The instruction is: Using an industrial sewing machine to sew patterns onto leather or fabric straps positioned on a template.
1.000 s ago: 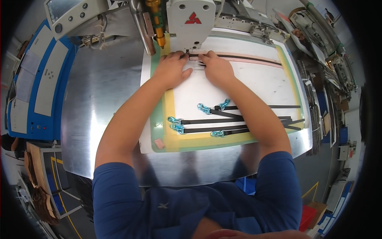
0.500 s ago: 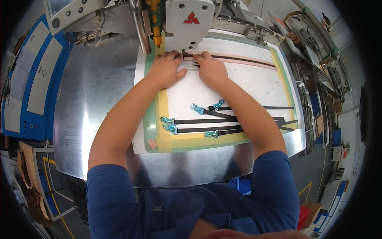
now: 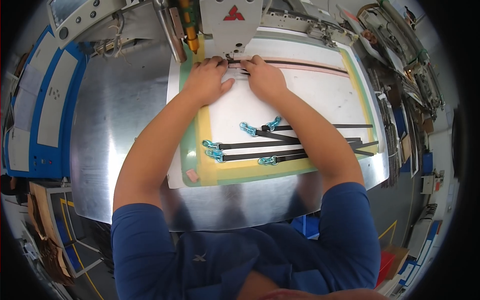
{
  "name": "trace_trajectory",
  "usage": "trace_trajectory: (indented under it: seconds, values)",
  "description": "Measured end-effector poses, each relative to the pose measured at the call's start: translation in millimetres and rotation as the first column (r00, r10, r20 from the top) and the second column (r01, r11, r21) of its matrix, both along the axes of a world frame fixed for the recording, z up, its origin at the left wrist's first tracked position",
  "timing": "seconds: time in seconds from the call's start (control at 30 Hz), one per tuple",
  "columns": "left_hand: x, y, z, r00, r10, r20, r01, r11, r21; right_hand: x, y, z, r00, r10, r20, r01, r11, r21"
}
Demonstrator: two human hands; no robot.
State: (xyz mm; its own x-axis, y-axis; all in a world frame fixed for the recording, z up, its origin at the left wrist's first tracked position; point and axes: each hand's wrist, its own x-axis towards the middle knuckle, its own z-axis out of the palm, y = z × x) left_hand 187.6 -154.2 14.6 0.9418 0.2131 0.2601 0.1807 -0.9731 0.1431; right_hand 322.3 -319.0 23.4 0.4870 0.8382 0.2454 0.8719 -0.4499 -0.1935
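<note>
Under the white head [image 3: 233,22] of a sewing machine, a long black strap [image 3: 310,67] lies along a pink strip-shaped guide [image 3: 283,64]. My left hand [image 3: 205,80] has curled fingertips at the strap's left end, thumb held apart below. Just right of the machine's foot, my right hand [image 3: 265,80] has bent fingers pressed on the strap; its fingertips are partly hidden. Several other black straps with turquoise snap hooks [image 3: 212,155] lie across the lower part of the white board [image 3: 315,97] with yellow and green borders, partly behind my right forearm.
A gold cylinder fitting [image 3: 192,37] and a steel tube [image 3: 172,37] hang left of the head. The board rests on a steel table [image 3: 112,125]. A blue control cabinet [image 3: 50,145] stands left, a panel [image 3: 75,20] above it. Racks of boards [image 3: 390,125] line the right.
The board, straps and machine appear slightly higher and further left than a second ago, as the view shifts. My hands stay at the same strap end, with little visible movement relative to it.
</note>
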Motion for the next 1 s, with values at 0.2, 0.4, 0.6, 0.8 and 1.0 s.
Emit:
trace_trajectory:
  seconds: [0.2,0.4,0.6,0.8,1.0]
  values:
    - [0,-1,1,1.0,-0.003,-0.003,0.003,1.0,-0.005,0,0,1,1.0,-0.002,-0.012,0.002,1.0,-0.016]
    - [-1,0,2,1.0,0.0,-0.004,0.0,1.0,0.017,2,2,-2,1.0,-0.001,-0.018,0.001,1.0,-0.006]
    - [2,-4,5,1.0,0.004,-0.028,-0.003,1.0,0.027,7,-1,1,1.0,0.014,-0.027,-0.014,1.0,-0.021]
    - [-1,-4,5,1.0,0.013,-0.015,-0.013,0.999,0.04,26,-21,5,0.999,0.009,-0.044,-0.01,1.0,-0.023]
    - [-1,-4,4,1.0,0.014,-0.007,-0.013,0.998,0.06,60,-57,11,0.995,-0.103,-0.01,0.102,0.992,-0.081]
